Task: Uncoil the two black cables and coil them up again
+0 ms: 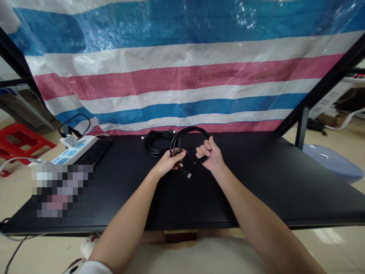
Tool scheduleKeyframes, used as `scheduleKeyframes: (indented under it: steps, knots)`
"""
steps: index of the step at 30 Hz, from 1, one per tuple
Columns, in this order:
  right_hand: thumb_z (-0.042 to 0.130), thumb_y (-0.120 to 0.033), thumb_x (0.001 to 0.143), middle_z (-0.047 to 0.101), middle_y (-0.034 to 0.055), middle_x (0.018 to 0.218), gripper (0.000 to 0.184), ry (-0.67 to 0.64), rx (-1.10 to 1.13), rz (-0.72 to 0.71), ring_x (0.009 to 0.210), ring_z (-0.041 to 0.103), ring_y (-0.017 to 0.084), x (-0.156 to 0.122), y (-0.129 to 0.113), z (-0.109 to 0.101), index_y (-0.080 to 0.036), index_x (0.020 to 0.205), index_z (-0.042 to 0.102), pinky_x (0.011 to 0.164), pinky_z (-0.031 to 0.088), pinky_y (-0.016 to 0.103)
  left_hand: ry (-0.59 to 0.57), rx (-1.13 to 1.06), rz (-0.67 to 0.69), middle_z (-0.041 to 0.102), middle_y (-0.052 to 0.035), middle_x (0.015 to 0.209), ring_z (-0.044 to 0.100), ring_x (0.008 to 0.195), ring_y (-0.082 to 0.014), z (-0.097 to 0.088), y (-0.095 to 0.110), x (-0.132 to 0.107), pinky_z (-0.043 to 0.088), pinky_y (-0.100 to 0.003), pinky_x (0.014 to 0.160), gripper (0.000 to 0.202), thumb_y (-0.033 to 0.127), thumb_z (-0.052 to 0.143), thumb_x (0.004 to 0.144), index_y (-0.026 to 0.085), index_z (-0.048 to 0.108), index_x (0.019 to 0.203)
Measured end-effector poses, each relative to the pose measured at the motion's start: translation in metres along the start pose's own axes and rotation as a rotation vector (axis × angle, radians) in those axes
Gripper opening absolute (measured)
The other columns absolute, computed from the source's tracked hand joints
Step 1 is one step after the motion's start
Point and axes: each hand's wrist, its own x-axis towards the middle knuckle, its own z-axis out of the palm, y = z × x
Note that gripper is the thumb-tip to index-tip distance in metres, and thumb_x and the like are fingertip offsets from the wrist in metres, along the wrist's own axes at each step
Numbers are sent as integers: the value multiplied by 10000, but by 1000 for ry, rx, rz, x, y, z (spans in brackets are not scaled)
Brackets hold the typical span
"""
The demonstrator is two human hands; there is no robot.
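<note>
My left hand (170,161) grips several loops of a black cable (191,129) between thumb and fingers. Below it hangs one end of that cable, a plug (186,174) with a bare metal tip that looks like an HDMI connector. My right hand (210,153) is closed around the same cable further along, and a short stretch pokes out under the fingers. Between the two hands the cable arches up in a loop. Just behind my left hand a second black cable (154,153) lies coiled on the table, its plugs with pale tips at the coil's far side.
On the black table (256,179), a white power strip (74,149) with plugs and a dark phone (101,148) lie at the left. A striped plastic sheet (182,76) hangs along the back edge. Beyond the table stand a red stool (23,140) and a round bluish seat (332,161).
</note>
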Motion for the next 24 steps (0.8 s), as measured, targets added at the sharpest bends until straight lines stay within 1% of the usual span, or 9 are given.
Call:
scheduleKeyframes:
  steps: [3, 5, 7, 11, 14, 16, 18, 20, 24]
  knots:
    - [649, -674, 659, 260, -75, 377, 616, 60, -67, -3, 404, 268, 91, 4, 11, 4, -237, 475, 256, 412, 272, 239, 132, -129, 84, 557, 14, 516, 518, 469, -75, 4, -1, 3, 387, -185, 457, 346, 442, 741, 672, 145, 579, 598]
    - [639, -677, 652, 339, -62, 396, 569, 172, -194, -15, 414, 333, 98, 7, 19, 7, -242, 478, 316, 439, 317, 256, 102, -262, 94, 585, -7, 545, 567, 525, -102, 7, -1, 4, 464, -215, 534, 372, 467, 736, 677, 145, 567, 602]
    - [617, -670, 652, 405, -43, 415, 524, 291, -398, -48, 426, 384, 108, 9, 27, 9, -242, 474, 373, 470, 350, 274, 100, -391, 131, 527, 30, 481, 546, 488, -101, 8, 1, 3, 495, -238, 548, 397, 480, 754, 660, 167, 516, 601]
    - [615, -579, 646, 516, -20, 495, 388, 370, -820, -235, 512, 500, 149, 5, 34, 14, -241, 539, 457, 581, 424, 305, 312, -552, 212, 259, 134, 359, 280, 316, -38, 7, 5, 5, 375, -176, 375, 514, 478, 786, 633, 209, 350, 583]
    - [596, -510, 672, 574, -7, 561, 294, 359, -1024, -366, 572, 557, 174, 0, 35, 19, -244, 629, 478, 624, 446, 310, 453, -585, 175, 223, 135, 370, 246, 308, -33, 3, 6, 8, 277, -154, 317, 557, 528, 762, 642, 216, 304, 583]
    - [561, -483, 718, 586, 8, 576, 261, 372, -1150, -383, 592, 579, 189, -1, 35, 23, -244, 657, 475, 624, 449, 310, 504, -583, 168, 219, 130, 384, 252, 312, -33, -1, 7, 9, 256, -154, 312, 569, 563, 736, 655, 219, 288, 586]
    - [530, -458, 766, 609, 40, 614, 237, 392, -1301, -324, 640, 608, 216, 0, 33, 29, -236, 691, 497, 637, 451, 320, 520, -558, 187, 222, 127, 399, 259, 323, -33, -5, 7, 9, 248, -156, 317, 557, 571, 721, 665, 220, 294, 596]
    - [503, -425, 809, 647, 89, 694, 221, 387, -1467, -183, 715, 637, 251, 5, 29, 37, -216, 757, 550, 666, 454, 342, 524, -516, 236, 238, 126, 421, 277, 346, -34, -10, 6, 10, 267, -158, 340, 511, 529, 734, 666, 219, 330, 621]
    - [430, -355, 869, 689, 172, 899, 276, 281, -1659, 77, 874, 659, 300, 23, 20, 57, -173, 880, 638, 750, 458, 381, 618, -365, 356, 337, 116, 484, 393, 432, -52, -24, 1, 17, 426, -190, 502, 333, 396, 724, 691, 215, 453, 758]
